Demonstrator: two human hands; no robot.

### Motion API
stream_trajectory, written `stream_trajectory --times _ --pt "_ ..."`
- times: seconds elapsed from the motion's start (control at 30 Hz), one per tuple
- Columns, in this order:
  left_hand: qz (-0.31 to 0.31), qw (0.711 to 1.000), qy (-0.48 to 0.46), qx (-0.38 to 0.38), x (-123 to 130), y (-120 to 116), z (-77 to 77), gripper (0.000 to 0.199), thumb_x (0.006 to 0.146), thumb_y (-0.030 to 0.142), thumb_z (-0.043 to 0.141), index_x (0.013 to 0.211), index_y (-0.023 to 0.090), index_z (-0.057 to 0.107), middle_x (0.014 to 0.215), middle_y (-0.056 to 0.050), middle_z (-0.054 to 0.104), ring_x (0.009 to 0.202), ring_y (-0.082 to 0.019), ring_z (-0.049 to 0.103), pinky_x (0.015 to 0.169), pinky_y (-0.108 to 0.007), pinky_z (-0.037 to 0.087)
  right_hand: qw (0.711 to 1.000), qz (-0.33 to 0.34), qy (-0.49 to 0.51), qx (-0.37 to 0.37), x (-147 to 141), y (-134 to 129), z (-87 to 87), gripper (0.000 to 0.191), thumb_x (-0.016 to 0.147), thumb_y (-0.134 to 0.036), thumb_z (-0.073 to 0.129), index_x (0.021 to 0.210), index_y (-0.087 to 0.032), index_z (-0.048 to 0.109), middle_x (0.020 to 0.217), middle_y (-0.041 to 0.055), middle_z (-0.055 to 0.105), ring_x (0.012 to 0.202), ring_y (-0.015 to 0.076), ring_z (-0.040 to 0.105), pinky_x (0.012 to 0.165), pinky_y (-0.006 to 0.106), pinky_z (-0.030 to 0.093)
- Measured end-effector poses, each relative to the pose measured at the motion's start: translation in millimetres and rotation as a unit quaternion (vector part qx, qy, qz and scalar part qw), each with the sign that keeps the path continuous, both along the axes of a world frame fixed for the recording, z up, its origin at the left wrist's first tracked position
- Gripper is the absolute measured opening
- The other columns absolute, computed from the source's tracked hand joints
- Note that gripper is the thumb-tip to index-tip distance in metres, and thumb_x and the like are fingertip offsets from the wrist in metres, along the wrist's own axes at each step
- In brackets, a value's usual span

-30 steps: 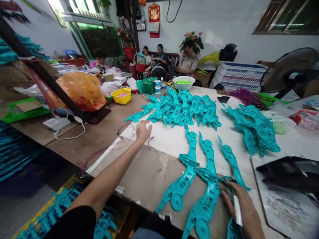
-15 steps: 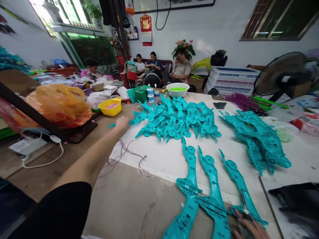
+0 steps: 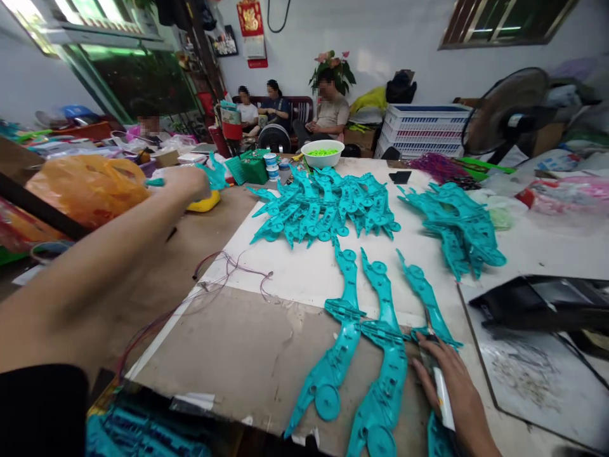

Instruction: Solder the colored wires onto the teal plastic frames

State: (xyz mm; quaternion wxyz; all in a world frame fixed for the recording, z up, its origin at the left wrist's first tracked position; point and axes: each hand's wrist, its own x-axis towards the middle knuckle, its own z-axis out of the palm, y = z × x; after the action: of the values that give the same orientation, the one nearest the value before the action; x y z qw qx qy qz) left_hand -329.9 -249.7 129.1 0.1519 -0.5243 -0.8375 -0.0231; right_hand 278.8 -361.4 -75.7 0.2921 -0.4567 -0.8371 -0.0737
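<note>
My left hand [image 3: 188, 184] is raised at the left, closed around a teal plastic part [image 3: 215, 171] that sticks out on both sides of the fist. My right hand [image 3: 454, 374] lies low at the right, closed on a slim tool that looks like a soldering iron [image 3: 443, 397], its metal tip over a long teal piece [image 3: 423, 289]. Two more long teal pieces, one on the left [image 3: 349, 330] and one in the middle [image 3: 387, 343], lie side by side next to it. Part of the right piece is hidden under my hand.
A heap of teal parts [image 3: 323, 206] and a smaller stack [image 3: 459, 222] lie farther back. Thin wires [image 3: 233, 266] cross the paper. A white bowl [image 3: 322, 158] holds green bits. A black object [image 3: 537, 301] sits at right. Several people sit behind.
My left hand has lifted up and left from the table edge with the teal part. The view has shifted, and my right hand with the tool shows more fully.
</note>
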Motion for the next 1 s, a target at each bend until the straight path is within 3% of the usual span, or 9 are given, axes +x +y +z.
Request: stream_trajectory --times 0.07,0.13,0.23,0.33,0.4,0.47,0.57,0.77,1.0 --pt "0.081 0.996 -0.011 -0.020 9.3 -35.5 9.0 0.082 0.083 0.068 0.042 0.104 -0.010 0.061 0.106 -0.020 0.065 0.109 -0.036 0.056 0.084 -0.053 0.044 1.000 -0.005 0.006 -0.010 0.4 -1.9 -1.6 0.039 0.093 -0.045 0.044 0.123 -0.022 0.053 0.116 0.0095 0.066 0.120 0.0293 0.056 0.101 0.049 0.045" --pt "0.005 0.998 -0.056 -0.018 34.5 -86.4 -1.4 0.087 0.080 0.075 0.030 0.116 0.001 0.061 0.104 -0.008 0.068 0.108 -0.027 0.058 0.089 -0.045 0.043 0.999 -0.006 0.016 -0.027 -0.1 -3.8 -1.8 0.041 0.093 -0.044 0.045 0.126 -0.022 0.052 0.119 0.0104 0.065 0.122 0.0298 0.054 0.102 0.051 0.044" --pt "-0.216 0.956 -0.197 0.032 95.6 -176.2 -50.3 0.075 0.073 0.076 0.046 0.130 0.027 0.055 0.119 0.002 0.066 0.103 -0.019 0.061 0.092 -0.035 0.047 0.999 0.007 0.027 -0.044 -2.9 -5.3 1.1 0.040 0.092 -0.043 0.047 0.126 -0.022 0.052 0.121 0.0108 0.064 0.123 0.0302 0.052 0.102 0.052 0.044" --pt "-0.225 0.939 -0.256 0.049 161.6 -242.9 -113.9 0.063 0.079 0.058 0.056 0.136 0.030 0.050 0.118 -0.007 0.066 0.106 -0.026 0.061 0.093 -0.039 0.048 0.998 0.025 0.025 -0.055 -5.3 -5.0 4.7 0.038 0.092 -0.040 0.049 0.125 -0.021 0.052 0.122 0.0117 0.063 0.123 0.0305 0.051 0.102 0.052 0.043" --pt "-0.205 0.945 -0.254 0.033 197.1 -262.4 -149.5 0.062 0.084 0.049 0.053 0.141 0.025 0.044 0.108 -0.011 0.067 0.098 -0.027 0.063 0.086 -0.039 0.050 0.998 0.030 0.014 -0.061 -6.0 -5.2 6.1 0.037 0.092 -0.039 0.048 0.124 -0.020 0.052 0.122 0.0121 0.062 0.123 0.0308 0.051 0.103 0.054 0.040" --pt "-0.193 0.951 -0.242 0.011 222.6 -266.2 -174.5 0.058 0.088 0.044 0.049 0.142 0.023 0.043 0.106 -0.012 0.066 0.095 -0.028 0.063 0.082 -0.038 0.051 0.997 0.027 -0.001 -0.070 -6.4 -6.6 7.0 0.036 0.092 -0.038 0.047 0.123 -0.019 0.052 0.123 0.0124 0.062 0.123 0.0313 0.051 0.104 0.055 0.038" --pt "-0.191 0.953 -0.233 -0.004 243.8 -259.9 -193.2 0.051 0.090 0.040 0.048 0.137 0.019 0.048 0.113 -0.016 0.061 0.102 -0.030 0.060 0.082 -0.041 0.051 0.997 0.014 -0.015 -0.075 -7.5 -11.1 8.5 0.035 0.093 -0.037 0.047 0.122 -0.019 0.052 0.124 0.0129 0.061 0.125 0.0321 0.050 0.104 0.056 0.036" --pt "-0.263 0.927 -0.260 0.062 266.1 -240.0 -196.3 0.060 0.087 0.047 0.054 0.137 0.017 0.045 0.147 -0.020 0.036 0.135 -0.037 0.034 0.107 -0.052 0.034 0.997 0.009 -0.022 -0.076 -13.0 -17.4 10.3 0.038 0.092 -0.044 0.049 0.120 -0.019 0.053 0.128 0.0134 0.059 0.129 0.0335 0.045 0.106 0.058 0.032" --pt "-0.286 0.925 -0.245 -0.049 311.9 -214.4 -197.2 0.062 0.082 0.057 0.057 0.136 0.027 0.050 0.152 -0.015 0.034 0.138 -0.046 0.023 0.104 -0.068 0.023 0.995 -0.031 -0.006 -0.095 -18.4 -20.7 9.2 0.045 0.091 -0.050 0.049 0.124 -0.019 0.051 0.127 0.0135 0.060 0.129 0.0340 0.046 0.105 0.057 0.032"
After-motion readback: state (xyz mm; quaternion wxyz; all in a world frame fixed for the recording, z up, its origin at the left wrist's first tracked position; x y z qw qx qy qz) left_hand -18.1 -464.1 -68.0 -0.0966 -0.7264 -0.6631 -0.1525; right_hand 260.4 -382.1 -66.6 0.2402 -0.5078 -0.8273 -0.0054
